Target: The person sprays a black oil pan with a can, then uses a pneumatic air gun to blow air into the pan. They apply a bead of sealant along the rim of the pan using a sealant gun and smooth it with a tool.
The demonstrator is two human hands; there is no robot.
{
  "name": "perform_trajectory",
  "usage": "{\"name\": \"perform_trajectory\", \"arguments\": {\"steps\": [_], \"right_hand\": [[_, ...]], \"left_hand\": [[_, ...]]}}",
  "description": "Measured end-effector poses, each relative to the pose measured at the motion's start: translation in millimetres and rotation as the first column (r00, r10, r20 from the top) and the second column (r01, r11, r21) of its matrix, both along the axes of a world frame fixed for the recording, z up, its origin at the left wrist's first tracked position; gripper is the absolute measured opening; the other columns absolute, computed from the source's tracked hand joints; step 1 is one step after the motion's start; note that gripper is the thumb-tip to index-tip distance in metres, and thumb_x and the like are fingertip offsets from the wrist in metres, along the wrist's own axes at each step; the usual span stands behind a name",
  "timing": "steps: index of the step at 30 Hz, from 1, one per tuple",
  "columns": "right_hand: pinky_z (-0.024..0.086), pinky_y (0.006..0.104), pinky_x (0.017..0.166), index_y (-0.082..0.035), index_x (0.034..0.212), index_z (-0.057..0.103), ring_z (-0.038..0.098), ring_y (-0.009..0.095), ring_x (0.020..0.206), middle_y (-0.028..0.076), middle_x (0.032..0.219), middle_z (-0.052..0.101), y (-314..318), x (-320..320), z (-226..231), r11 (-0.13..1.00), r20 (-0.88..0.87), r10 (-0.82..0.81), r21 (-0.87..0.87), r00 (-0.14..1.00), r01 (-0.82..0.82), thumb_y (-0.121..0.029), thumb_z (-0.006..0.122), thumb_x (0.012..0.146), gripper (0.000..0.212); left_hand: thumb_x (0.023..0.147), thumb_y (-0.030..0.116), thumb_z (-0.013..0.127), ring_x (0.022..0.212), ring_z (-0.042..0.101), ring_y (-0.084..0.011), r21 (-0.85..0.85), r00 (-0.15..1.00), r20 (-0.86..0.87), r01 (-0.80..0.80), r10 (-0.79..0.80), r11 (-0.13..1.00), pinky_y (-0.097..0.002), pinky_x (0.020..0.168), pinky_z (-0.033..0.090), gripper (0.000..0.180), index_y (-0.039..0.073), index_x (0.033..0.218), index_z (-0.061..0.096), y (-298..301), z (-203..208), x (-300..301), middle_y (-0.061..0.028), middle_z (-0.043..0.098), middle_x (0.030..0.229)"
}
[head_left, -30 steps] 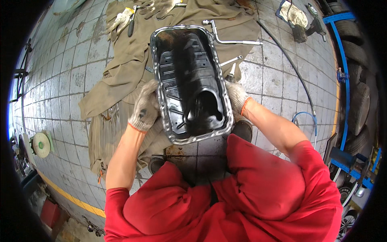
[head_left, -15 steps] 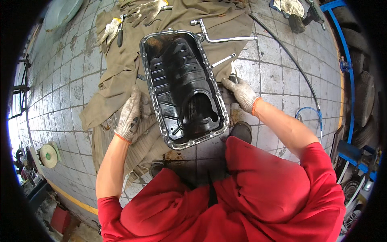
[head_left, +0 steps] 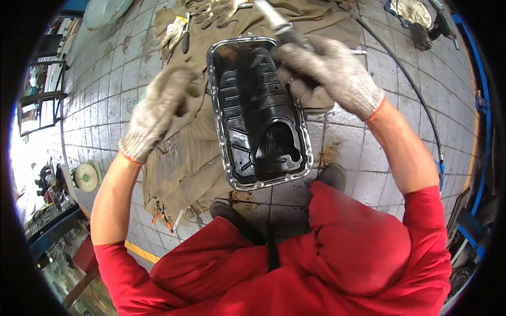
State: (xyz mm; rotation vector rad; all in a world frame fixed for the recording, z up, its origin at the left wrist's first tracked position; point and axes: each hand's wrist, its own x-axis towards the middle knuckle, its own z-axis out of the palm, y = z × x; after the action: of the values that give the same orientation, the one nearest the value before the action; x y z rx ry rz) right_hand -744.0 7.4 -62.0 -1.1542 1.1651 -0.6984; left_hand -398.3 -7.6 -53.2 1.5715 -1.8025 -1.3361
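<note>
A black oil pan (head_left: 245, 113) with a bright bolt-holed rim lies hollow side up before me, its inside wet and shiny. My right hand (head_left: 337, 73), in a knitted glove, is closed round a tool with a dark handle and pale blade (head_left: 271, 16), blurred by motion. This hand is over the pan's upper right side. To the left of the pan, my gloved left hand (head_left: 163, 108) is raised with fingers partly bent and apart, and no held thing shows in it. Its fingertips are smeared by motion.
A brown cloth (head_left: 179, 158) lies under the pan. On it are spare gloves (head_left: 219, 13) and a dark-handled tool (head_left: 185, 39). Orange-handled pliers (head_left: 166, 222) lie at lower left. A black hose (head_left: 411, 79) curves along the tiled floor (head_left: 382, 134) at right.
Both hands have risen from beside the pan. My right hand has brought its tool up over the pan's far right edge. The view has shifted, showing the pliers.
</note>
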Motion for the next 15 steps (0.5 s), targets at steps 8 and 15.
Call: {"name": "perform_trajectory", "arguments": {"steps": [8,15], "right_hand": [[0.056,0.0273,0.063,0.000,0.126,0.068,0.066,0.010,0.068,0.004,0.091,0.073,-2,15,5,0.953,0.175,0.302,-0.079,0.937,-0.292,-0.037,0.065,0.109,0.042],[0.063,0.0353,0.080,-0.002,0.133,0.070,0.076,0.025,0.090,0.014,0.109,0.076,29,-69,-12,0.952,-0.220,0.074,-0.274,0.973,-0.135,-0.023,0.058,0.112,0.031]], "left_hand": [[0.109,0.035,0.068,0.079,0.064,-0.0132,-0.051,0.981,-0.166,-0.111,0.101,0.992,-0.0279,0.076,0.055,0.040,0.005,0.135,0.069,8,8,-116,-0.0068,0.075,0.100],[0.083,-0.002,0.077,0.074,0.065,-0.0322,-0.673,0.978,0.205,0.165,-0.033,0.721,-0.0446,0.064,0.057,0.067,0.007,0.146,0.059,19,-52,-178,-0.0139,0.064,0.089]]}}
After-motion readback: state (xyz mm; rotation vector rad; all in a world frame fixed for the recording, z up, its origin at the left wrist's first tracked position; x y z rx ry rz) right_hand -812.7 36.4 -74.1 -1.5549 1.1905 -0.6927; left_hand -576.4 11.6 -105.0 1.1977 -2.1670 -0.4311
